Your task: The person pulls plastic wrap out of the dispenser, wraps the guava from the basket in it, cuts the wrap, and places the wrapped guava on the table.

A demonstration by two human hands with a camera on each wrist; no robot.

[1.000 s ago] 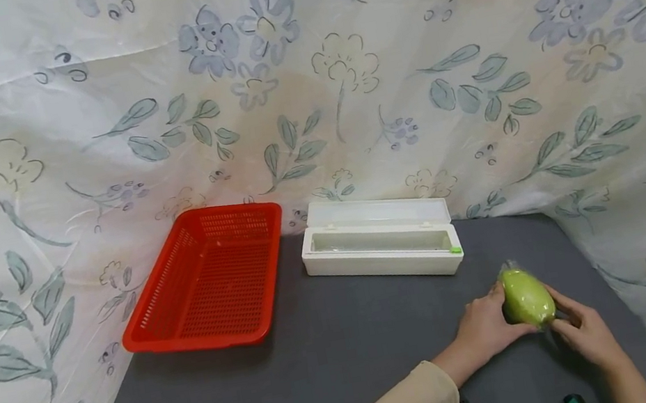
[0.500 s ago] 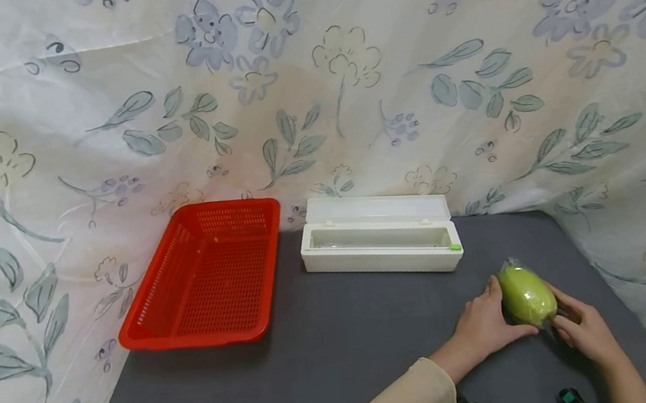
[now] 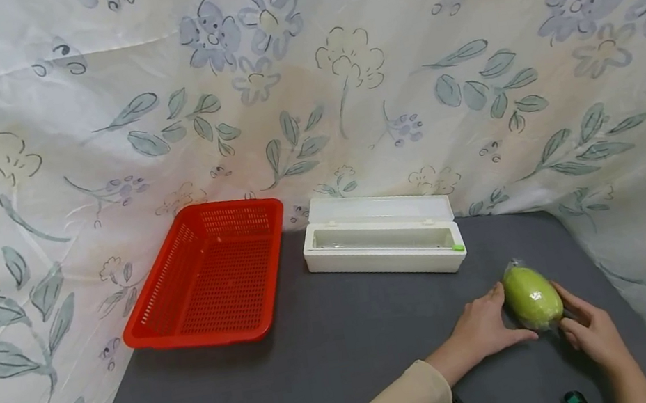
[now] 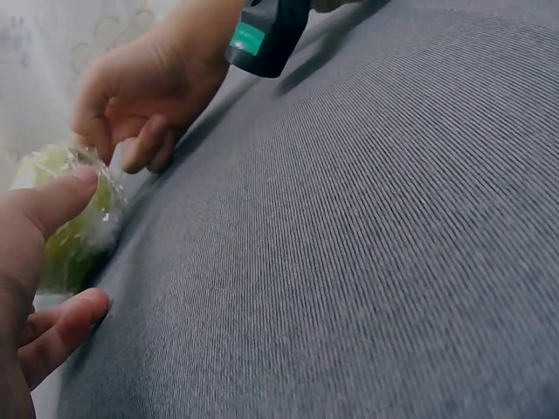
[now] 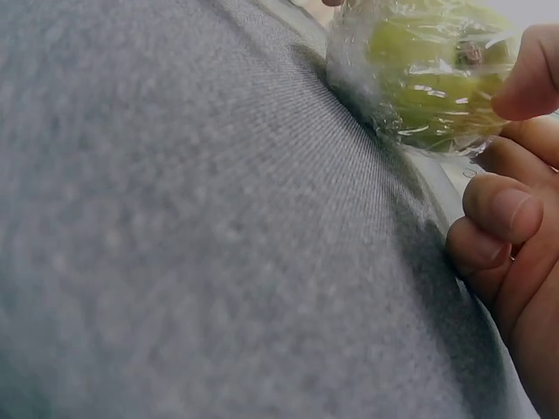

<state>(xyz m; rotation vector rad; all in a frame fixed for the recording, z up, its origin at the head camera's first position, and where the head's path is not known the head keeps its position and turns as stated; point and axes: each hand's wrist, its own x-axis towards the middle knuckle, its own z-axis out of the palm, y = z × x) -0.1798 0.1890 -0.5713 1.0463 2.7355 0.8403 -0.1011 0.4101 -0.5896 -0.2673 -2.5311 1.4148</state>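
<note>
A green fruit (image 3: 532, 299), wrapped in clear cling film, sits on the grey tabletop at the right in the head view; its exact kind is unclear. Gathered film sticks up at its far end, and a dark brown spot shows through the film (image 5: 472, 54) in the right wrist view. My right hand (image 3: 594, 331) pinches the fruit's right side between thumb and fingers, its other fingers curled below. My left hand (image 3: 479, 328) stands at the left, thumb and fingers spread in a wide curve around it, with a narrow gap at the palm. In the left wrist view its lower fingertips (image 4: 87, 305) are apart from the fruit.
A white cling film dispenser (image 3: 385, 254), lid raised and a green piece at its right end, lies at the back. Left of it stands a red plastic basket (image 3: 199, 339). Flowered cloth hangs behind. Black wrist devices (image 3: 575, 402) sit below both hands.
The fruit has shifted slightly right and turned a little with my right hand. Between it and my left thumb the gap has widened. Basket and dispenser stay put; the view shifts slightly.
</note>
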